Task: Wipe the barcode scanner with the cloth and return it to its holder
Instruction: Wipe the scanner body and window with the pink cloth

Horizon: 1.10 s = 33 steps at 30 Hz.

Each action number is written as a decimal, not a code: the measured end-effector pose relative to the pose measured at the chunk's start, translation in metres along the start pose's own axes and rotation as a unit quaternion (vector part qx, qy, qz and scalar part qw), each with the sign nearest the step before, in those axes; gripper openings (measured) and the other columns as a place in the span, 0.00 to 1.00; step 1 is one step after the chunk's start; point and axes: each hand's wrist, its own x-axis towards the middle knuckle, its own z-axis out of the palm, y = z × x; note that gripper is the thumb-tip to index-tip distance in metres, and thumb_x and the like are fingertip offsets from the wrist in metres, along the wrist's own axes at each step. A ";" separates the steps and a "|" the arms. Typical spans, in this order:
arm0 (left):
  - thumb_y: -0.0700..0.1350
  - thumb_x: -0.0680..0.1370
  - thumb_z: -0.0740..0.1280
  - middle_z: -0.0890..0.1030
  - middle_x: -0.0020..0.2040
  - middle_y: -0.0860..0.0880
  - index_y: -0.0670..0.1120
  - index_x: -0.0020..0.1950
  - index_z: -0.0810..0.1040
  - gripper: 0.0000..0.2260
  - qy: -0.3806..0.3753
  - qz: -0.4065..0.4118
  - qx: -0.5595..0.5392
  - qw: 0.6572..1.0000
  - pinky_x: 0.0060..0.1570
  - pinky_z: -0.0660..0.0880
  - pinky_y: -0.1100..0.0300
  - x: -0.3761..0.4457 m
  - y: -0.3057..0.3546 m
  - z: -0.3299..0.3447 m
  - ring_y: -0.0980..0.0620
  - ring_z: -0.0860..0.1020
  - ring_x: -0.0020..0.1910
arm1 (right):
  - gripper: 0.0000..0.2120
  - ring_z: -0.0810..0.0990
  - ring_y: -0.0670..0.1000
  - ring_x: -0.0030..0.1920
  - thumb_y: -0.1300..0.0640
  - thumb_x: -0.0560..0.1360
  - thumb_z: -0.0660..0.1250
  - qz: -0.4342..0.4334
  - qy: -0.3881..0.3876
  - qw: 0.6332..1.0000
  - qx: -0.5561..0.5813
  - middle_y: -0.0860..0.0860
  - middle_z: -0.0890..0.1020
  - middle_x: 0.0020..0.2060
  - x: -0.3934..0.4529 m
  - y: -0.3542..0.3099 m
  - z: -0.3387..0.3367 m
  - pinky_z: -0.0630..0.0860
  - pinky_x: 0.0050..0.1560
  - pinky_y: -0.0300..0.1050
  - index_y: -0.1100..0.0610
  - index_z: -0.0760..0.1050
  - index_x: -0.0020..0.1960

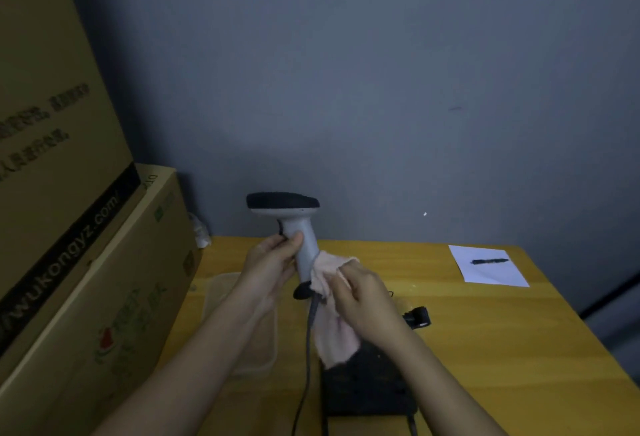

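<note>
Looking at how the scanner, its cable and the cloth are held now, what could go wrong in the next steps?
1. The left hand holds the barcode scanner only at the handle, while the right hand presses the cloth against it; it might slip.
2. The cable hangs beside the loose cloth and could snag.
3. The black holder lies partly under the right forearm, so seating the scanner may be awkward.

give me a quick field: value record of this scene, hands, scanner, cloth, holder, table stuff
left hand: grips the barcode scanner by its handle, head up
right hand: presses the cloth against the lower handle
cable: hangs from the handle base
holder: black, on the table, empty
paper: far right, pen on it
boxes: cardboard, stacked at left
stage: wiping, not yet returned
</note>
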 end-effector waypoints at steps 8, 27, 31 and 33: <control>0.44 0.69 0.75 0.79 0.44 0.47 0.47 0.43 0.71 0.12 0.094 0.109 0.174 0.974 0.54 0.78 0.42 -0.006 -0.003 0.023 0.45 0.80 0.48 | 0.11 0.78 0.43 0.41 0.55 0.81 0.56 0.166 0.032 0.949 0.266 0.51 0.80 0.42 0.017 -0.021 0.014 0.72 0.38 0.28 0.58 0.75 0.51; 0.43 0.75 0.68 0.80 0.49 0.57 0.50 0.53 0.77 0.08 -0.060 0.114 0.212 0.969 0.44 0.74 0.73 -0.011 0.009 0.021 0.66 0.78 0.46 | 0.12 0.80 0.49 0.49 0.52 0.74 0.69 0.184 0.157 0.948 0.209 0.51 0.80 0.51 0.016 -0.005 -0.015 0.78 0.46 0.37 0.49 0.68 0.53; 0.44 0.73 0.70 0.81 0.52 0.52 0.50 0.55 0.77 0.10 -0.052 0.138 0.237 0.960 0.55 0.76 0.56 -0.011 0.010 0.020 0.55 0.79 0.53 | 0.14 0.74 0.41 0.48 0.57 0.74 0.69 0.082 0.253 0.961 0.082 0.48 0.69 0.54 0.012 -0.023 -0.046 0.69 0.40 0.22 0.53 0.69 0.56; 0.44 0.73 0.70 0.81 0.50 0.52 0.49 0.55 0.76 0.12 -0.049 0.151 0.246 0.956 0.52 0.77 0.57 -0.011 0.008 0.022 0.55 0.79 0.51 | 0.09 0.74 0.45 0.51 0.62 0.73 0.69 -0.008 0.302 0.952 0.045 0.50 0.68 0.57 0.017 -0.040 -0.058 0.70 0.47 0.25 0.56 0.74 0.52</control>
